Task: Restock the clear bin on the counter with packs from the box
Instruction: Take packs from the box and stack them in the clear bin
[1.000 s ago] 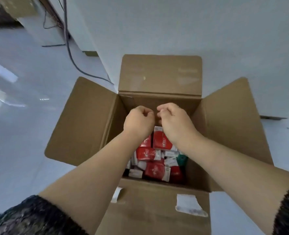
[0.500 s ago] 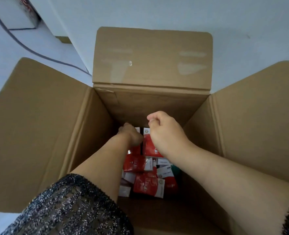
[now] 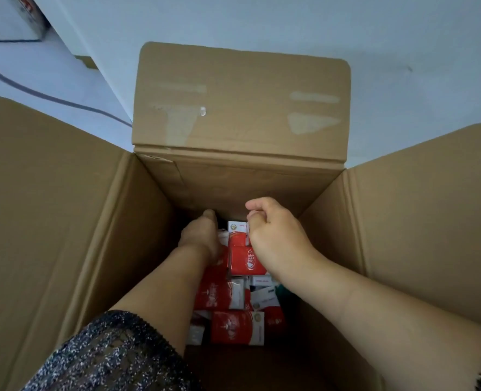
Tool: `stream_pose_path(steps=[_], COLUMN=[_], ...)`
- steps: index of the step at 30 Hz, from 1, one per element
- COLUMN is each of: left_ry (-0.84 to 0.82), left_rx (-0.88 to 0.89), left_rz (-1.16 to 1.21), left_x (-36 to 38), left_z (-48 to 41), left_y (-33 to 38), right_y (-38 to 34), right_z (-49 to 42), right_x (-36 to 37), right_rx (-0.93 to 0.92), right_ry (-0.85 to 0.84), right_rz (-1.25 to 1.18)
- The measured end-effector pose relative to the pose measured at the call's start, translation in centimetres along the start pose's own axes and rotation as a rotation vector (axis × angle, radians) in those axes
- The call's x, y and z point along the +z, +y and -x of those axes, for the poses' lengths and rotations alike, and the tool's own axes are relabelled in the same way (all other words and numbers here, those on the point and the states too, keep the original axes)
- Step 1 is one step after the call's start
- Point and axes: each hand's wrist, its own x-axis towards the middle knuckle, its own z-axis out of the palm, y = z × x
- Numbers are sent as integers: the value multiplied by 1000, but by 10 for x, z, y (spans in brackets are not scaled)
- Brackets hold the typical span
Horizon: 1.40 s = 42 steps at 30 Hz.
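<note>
Open cardboard box [image 3: 233,187] stands on a pale floor, 4 flaps folded out. A dark cable [image 3: 50,97] runs across the floor behind the left flap [image 3: 50,207]. A speckled dark sleeve [image 3: 106,356] covers the left upper arm. Left hand [image 3: 202,238] is sunk deep at the far wall, in shadow among the packs; its fingers are hidden, so grip cannot be told. Red-and-white packs [image 3: 233,325] lie jumbled on the box bottom. Right hand [image 3: 276,235] hangs higher, fingers curled into a fist just beside an upright pack [image 3: 237,231], apparently holding nothing
</note>
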Motion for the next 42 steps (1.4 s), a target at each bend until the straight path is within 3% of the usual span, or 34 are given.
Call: stream_pose_path(steps=[8, 15, 18, 25, 34, 42], left_ry=[-26, 70, 134, 255, 346, 377], left_rx=[-22, -11, 12, 105, 330, 415], left_rz=[206, 765, 888, 1036, 1062, 1047], left_x=[-79, -182, -231, -344, -470, -566], left_z=[57, 166, 219, 363, 525, 591], left_y=[17, 51, 76, 152, 234, 280], right_y=[-47, -133, -183, -298, -422, -514], right_z=[35, 105, 149, 263, 402, 453], right_x=[-19, -62, -92, -184, -297, -380], right_rx=[-71, -240, -312, -579, -890, -988], right_ry=[-2, 9, 22, 107, 191, 165], right_rz=[33, 43, 43, 127, 237, 510])
